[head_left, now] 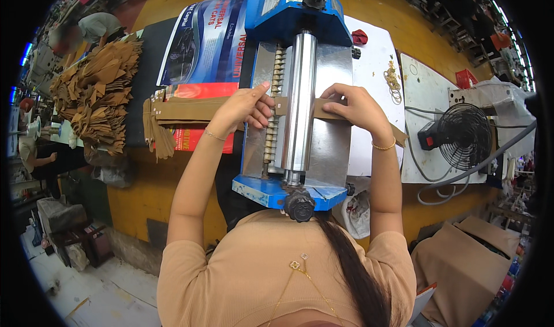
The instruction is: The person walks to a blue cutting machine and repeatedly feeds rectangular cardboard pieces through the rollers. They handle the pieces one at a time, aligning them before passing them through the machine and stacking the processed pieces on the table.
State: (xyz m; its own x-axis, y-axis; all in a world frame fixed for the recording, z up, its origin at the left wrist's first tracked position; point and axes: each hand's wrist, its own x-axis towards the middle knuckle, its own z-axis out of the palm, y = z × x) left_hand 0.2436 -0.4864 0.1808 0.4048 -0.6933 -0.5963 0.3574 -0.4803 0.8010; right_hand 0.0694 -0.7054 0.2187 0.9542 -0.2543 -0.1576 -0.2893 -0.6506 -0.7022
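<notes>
A brown strip (321, 110) of leather-like material passes beneath the shiny metal roller (298, 102) of a blue roller machine (259, 192). Right of the roller, my right hand (359, 109) pinches this strip between thumb and fingers. On the roller's left side my left hand (245, 107) hovers beside the row of small guide rings (269, 136), its fingers loosely bent and apart, with nothing visible in them. Left of that wrist lies a stack of similar brown strips (190, 111), resting on a red and blue printed sheet (202, 44).
A big heap of folded brown pieces (98, 90) sits at the far left. On the right are a black fan (464, 136) with grey cables, a bunch of tan bands (393, 83) and a small red cloth (359, 36). Black knobs (299, 204) stick out from the machine. A person (99, 27) is at back left.
</notes>
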